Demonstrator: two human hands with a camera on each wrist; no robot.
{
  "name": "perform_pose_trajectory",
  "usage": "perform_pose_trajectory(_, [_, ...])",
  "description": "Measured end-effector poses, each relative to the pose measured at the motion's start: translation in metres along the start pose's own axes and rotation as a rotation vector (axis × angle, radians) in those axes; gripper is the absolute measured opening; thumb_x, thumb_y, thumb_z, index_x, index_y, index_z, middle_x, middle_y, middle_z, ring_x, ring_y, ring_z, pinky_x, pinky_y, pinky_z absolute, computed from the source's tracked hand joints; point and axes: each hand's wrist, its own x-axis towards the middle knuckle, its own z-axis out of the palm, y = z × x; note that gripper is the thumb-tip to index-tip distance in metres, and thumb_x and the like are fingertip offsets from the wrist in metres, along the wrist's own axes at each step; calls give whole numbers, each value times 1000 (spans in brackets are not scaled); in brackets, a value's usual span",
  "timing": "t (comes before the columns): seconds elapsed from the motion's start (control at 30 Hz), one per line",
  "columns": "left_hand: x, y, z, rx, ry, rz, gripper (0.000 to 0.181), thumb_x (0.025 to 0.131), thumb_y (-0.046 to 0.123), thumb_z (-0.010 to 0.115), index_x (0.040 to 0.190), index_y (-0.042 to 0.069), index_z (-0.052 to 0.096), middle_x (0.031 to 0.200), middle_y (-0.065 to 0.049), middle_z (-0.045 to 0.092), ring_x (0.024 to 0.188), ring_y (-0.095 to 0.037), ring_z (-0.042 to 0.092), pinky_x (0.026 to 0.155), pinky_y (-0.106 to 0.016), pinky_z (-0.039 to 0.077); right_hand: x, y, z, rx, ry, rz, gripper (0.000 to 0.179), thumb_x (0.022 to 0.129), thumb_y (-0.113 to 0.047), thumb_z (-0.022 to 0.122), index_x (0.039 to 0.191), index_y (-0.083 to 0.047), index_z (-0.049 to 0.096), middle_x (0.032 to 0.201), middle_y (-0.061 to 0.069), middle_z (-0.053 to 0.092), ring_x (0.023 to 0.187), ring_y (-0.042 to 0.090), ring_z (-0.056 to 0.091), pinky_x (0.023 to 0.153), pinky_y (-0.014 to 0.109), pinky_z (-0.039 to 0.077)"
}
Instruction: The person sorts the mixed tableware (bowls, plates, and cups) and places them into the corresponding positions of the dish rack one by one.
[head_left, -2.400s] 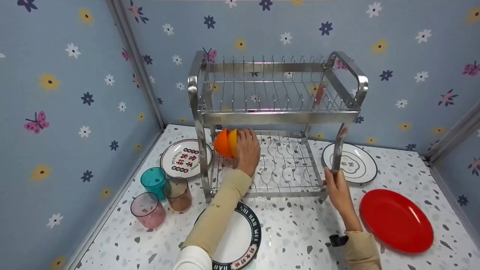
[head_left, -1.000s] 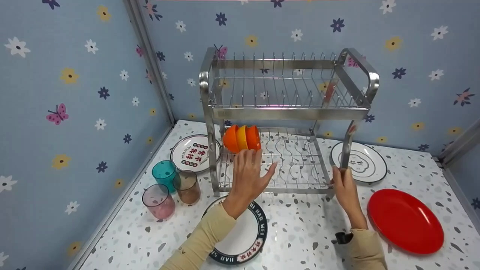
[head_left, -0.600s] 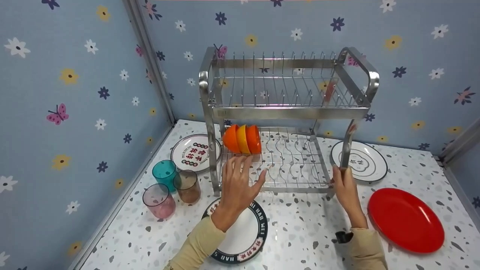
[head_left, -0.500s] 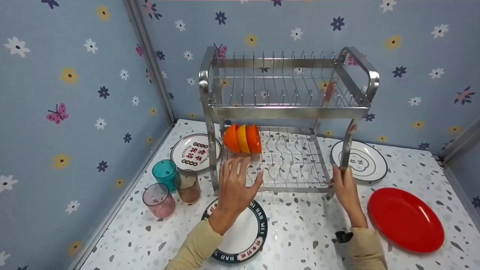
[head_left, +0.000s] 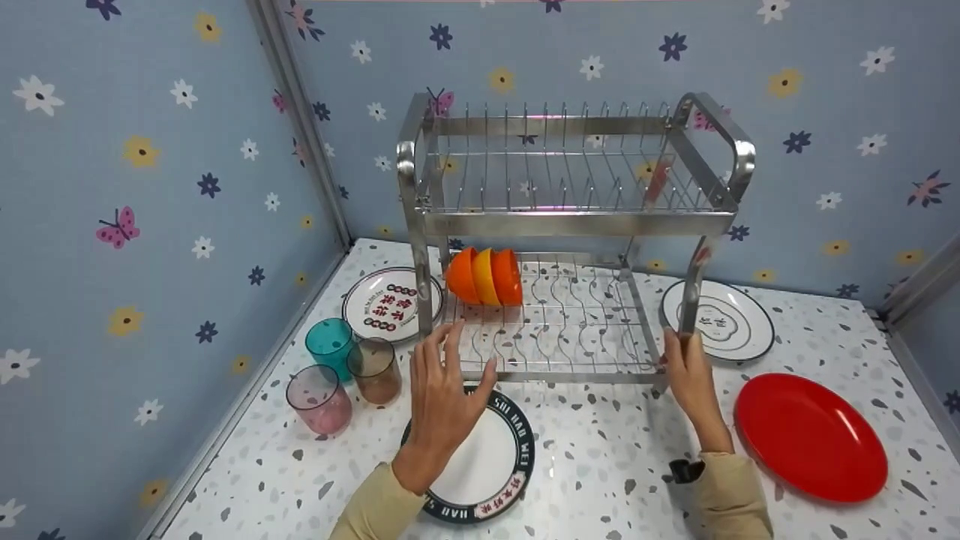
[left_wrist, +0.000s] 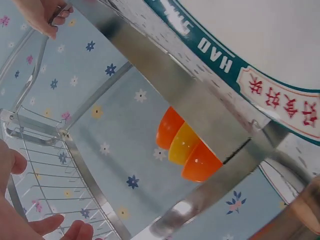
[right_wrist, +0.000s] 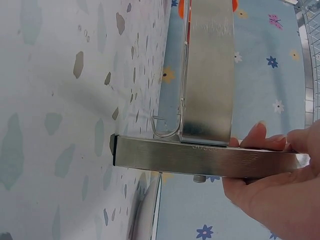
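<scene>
My left hand (head_left: pixel 442 397) is empty, its fingers spread and extended, above the dark-rimmed white plate (head_left: pixel 480 465) and in front of the dish rack's left post. With my right hand (head_left: pixel 686 375) I grip the front right post of the two-tier metal dish rack (head_left: pixel 577 223); the right wrist view shows fingers and thumb round the post (right_wrist: pixel 210 157). On the rack's lower tier, at the left, three nested bowls stand on their sides: an orange bowl (head_left: pixel 461 277), a yellow bowl (head_left: pixel 485 279) and another orange bowl (head_left: pixel 508 277).
Left of the rack stand a teal cup (head_left: pixel 328 341), a brown cup (head_left: pixel 375 375) and a pink cup (head_left: pixel 321 405). A white plate with red characters (head_left: pixel 367 307) lies behind them. At the right are a white patterned plate (head_left: pixel 739 322) and a red oval plate (head_left: pixel 810 439).
My left hand has released the bowls on the lower tier and drawn back toward the front left, over the dark-rimmed plate. The right hand keeps its grip on the post.
</scene>
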Motion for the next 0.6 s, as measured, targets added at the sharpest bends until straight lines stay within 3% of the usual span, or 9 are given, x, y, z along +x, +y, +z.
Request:
perform_pose_trajectory(0.2, [-9,-12,-13,-9,-11,-76,59,94,33,71,141,0,54,128,-21,53,111,-36,51,96,-51,44,-2,0,0,5,33,-36,29,111,-30,45,101,-3,47,86,20,58,74,21,57,66,24,43])
perform_pose_trajectory(0.6, [-23,-31,-31,13,-36,-188,57,97,31,68,141,-1,51,129,-23,53,115,-40,49,96,-55,40,-4,-1,0,-18,14,-2,36,110,-40,43,104,-5,47,87,17,59,81,28,60,68,26,44])
